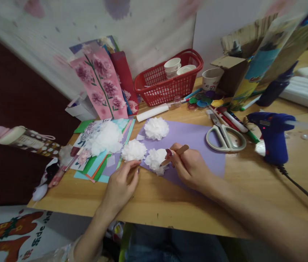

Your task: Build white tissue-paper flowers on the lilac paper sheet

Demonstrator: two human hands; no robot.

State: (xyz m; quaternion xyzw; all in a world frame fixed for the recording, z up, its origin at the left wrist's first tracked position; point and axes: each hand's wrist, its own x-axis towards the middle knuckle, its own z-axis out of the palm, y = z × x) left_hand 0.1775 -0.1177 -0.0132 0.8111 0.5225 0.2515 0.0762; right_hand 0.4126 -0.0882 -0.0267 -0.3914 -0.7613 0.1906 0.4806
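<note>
My right hand [190, 165] is closed around a wooden craft stick [182, 149], whose lower end touches a white paper flower [154, 160] lying on a purple sheet of paper [192, 133]. My left hand [122, 178] rests at the sheet's left edge with fingers bent, thumb and forefinger slightly apart, and nothing visible between them. Its fingertips lie just below a second white paper flower [134, 150]. A third white paper flower [156, 128] sits farther back on the sheet. To the left, white tissue paper [106, 138] is heaped on coloured papers [103, 176].
Scissors [224, 136] and a blue glue gun [274, 134] with a cord lie to the right. Behind stand a red basket [167, 85] with white cups, a pink flower card [99, 83] and paint pots [204, 103]. A bottle [28, 140] is at the far left.
</note>
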